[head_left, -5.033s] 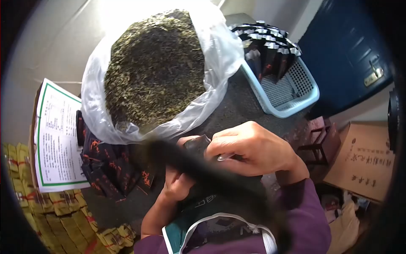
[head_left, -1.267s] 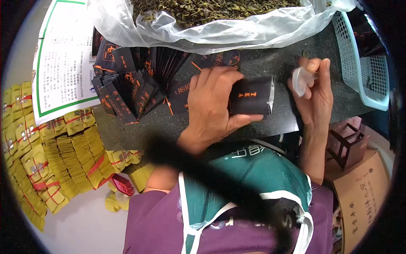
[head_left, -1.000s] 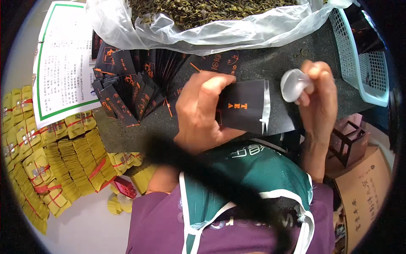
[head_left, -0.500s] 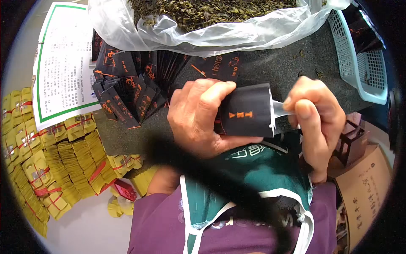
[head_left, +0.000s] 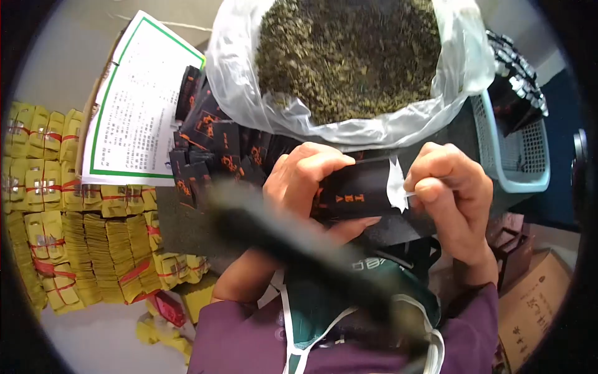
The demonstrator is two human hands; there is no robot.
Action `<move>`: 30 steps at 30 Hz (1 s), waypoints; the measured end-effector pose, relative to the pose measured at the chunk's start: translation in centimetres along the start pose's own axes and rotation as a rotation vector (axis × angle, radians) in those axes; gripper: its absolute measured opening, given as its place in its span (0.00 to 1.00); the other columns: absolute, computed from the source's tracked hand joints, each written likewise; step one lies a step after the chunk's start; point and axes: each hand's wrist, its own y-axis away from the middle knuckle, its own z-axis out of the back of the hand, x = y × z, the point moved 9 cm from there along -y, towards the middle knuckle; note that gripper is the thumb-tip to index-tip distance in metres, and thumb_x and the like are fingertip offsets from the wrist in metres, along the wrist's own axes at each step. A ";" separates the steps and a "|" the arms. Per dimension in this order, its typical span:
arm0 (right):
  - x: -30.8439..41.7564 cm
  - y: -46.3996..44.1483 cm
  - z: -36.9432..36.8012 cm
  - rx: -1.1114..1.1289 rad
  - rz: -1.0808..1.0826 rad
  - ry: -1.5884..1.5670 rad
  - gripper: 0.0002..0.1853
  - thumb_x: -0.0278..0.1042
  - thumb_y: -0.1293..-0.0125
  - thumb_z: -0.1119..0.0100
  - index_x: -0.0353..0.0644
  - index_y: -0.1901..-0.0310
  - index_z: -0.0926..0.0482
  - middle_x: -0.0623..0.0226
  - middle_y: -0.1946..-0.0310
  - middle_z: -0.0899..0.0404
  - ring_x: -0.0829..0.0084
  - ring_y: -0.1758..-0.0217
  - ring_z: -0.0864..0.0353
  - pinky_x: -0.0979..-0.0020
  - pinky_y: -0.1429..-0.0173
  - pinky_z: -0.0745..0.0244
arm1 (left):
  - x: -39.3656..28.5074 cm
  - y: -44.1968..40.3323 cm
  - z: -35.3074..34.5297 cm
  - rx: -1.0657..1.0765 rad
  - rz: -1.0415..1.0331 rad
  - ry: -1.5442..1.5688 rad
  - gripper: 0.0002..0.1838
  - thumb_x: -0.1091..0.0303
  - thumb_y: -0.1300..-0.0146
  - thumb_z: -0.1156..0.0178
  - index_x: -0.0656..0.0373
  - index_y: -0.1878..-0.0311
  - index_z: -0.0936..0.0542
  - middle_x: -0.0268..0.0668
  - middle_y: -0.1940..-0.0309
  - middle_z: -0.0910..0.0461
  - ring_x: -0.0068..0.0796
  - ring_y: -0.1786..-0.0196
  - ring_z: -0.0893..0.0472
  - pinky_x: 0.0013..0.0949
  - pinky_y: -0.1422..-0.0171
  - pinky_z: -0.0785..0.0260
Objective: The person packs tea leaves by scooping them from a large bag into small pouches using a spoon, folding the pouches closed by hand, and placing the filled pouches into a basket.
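Dark packet is held in the left hand, on its side, mouth turned toward the right hand. Left fingers are clamped on it: fingers laid over the far edge, thumb along the near edge. Orange "TEA" lettering can be read on the face. A pale, ragged edge is shown at the mouth.

A thin pale handle is pinched at that mouth between thumb and fingertips of the right hand, other fingers curled in (whatever is on the handle's far end is hidden). Whether the packet is touching the table can't be told; it is seen over the near part, in front of the plastic bag.

The bag is folded wide open and filled with dry tea leaves. Left of the bag, more dark packets are heaped, partly overlapped, with a green-bordered sheet propped just beside them. Right of the bag, a light blue basket is placed, with packets stacked at its far end, silvery ends up.

Yellow packs, tied with red bands, are stacked at far left. A cardboard box is seen low on the right. Part of the view is blocked by a blurred dark strip.
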 end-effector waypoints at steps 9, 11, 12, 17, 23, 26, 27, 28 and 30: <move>1.3 -5.5 1.7 -0.132 -0.068 -0.175 0.10 0.32 0.25 0.44 0.38 0.65 0.22 0.77 0.77 0.27 0.87 0.75 0.31 0.81 0.71 0.36 | 0.9 -3.0 2.5 -0.194 0.176 0.195 0.27 0.78 0.50 0.27 0.63 0.47 0.27 0.36 0.54 0.24 0.22 0.52 0.24 0.27 0.45 0.30; 2.1 -5.8 1.2 -0.108 -0.024 -0.057 0.10 0.32 0.25 0.44 0.38 0.66 0.22 0.78 0.78 0.28 0.88 0.76 0.33 0.81 0.71 0.38 | 1.5 -2.8 2.7 -0.208 0.240 0.220 0.26 0.79 0.49 0.27 0.63 0.47 0.27 0.35 0.53 0.24 0.21 0.51 0.24 0.27 0.44 0.31; 2.5 -6.0 0.8 -0.088 0.014 0.058 0.10 0.32 0.25 0.44 0.39 0.66 0.22 0.79 0.78 0.28 0.89 0.76 0.34 0.81 0.72 0.39 | 1.7 -2.7 2.7 -0.212 0.240 0.217 0.26 0.79 0.49 0.27 0.63 0.47 0.27 0.35 0.53 0.24 0.21 0.51 0.24 0.27 0.44 0.31; 3.2 -7.5 0.4 -0.010 -0.015 -0.111 0.12 0.35 0.24 0.44 0.40 0.67 0.22 0.80 0.79 0.30 0.90 0.77 0.37 0.81 0.73 0.43 | 1.6 -2.9 2.6 -0.288 0.194 0.308 0.26 0.79 0.48 0.27 0.63 0.47 0.27 0.34 0.54 0.23 0.20 0.51 0.23 0.26 0.46 0.30; 3.4 -9.3 4.2 -0.177 0.058 0.093 0.16 0.39 0.23 0.45 0.40 0.69 0.22 0.80 0.82 0.32 0.88 0.78 0.37 0.80 0.73 0.45 | 3.9 -2.9 3.6 -0.357 0.345 0.213 0.25 0.79 0.47 0.27 0.62 0.47 0.26 0.32 0.59 0.21 0.18 0.55 0.22 0.24 0.48 0.29; 2.3 -10.0 5.1 -0.226 -0.023 0.455 0.18 0.38 0.26 0.42 0.35 0.73 0.23 0.72 0.83 0.30 0.82 0.80 0.34 0.73 0.73 0.39 | 4.4 -2.7 4.2 -0.396 0.403 0.219 0.23 0.77 0.45 0.28 0.62 0.47 0.26 0.31 0.58 0.22 0.17 0.56 0.22 0.23 0.48 0.29; 0.8 -10.6 4.3 -0.108 -0.040 0.546 0.18 0.37 0.28 0.41 0.32 0.73 0.23 0.67 0.83 0.29 0.78 0.80 0.32 0.70 0.73 0.36 | 4.5 -2.7 4.3 -0.419 0.408 0.217 0.23 0.77 0.45 0.28 0.62 0.47 0.26 0.31 0.58 0.22 0.17 0.56 0.22 0.23 0.49 0.29; -0.6 -10.9 3.5 0.009 -0.056 0.636 0.18 0.36 0.29 0.40 0.29 0.73 0.22 0.61 0.83 0.27 0.75 0.81 0.30 0.68 0.72 0.33 | 4.7 -2.8 4.5 -0.442 0.411 0.215 0.23 0.76 0.45 0.28 0.62 0.47 0.26 0.31 0.57 0.22 0.17 0.56 0.22 0.23 0.49 0.29; -2.4 -11.2 2.6 0.036 -0.139 0.573 0.17 0.36 0.31 0.38 0.28 0.71 0.18 0.56 0.83 0.24 0.72 0.81 0.25 0.66 0.71 0.29 | 4.9 -2.9 4.4 -0.429 0.394 0.203 0.23 0.76 0.45 0.28 0.62 0.47 0.26 0.31 0.57 0.22 0.17 0.56 0.23 0.23 0.49 0.29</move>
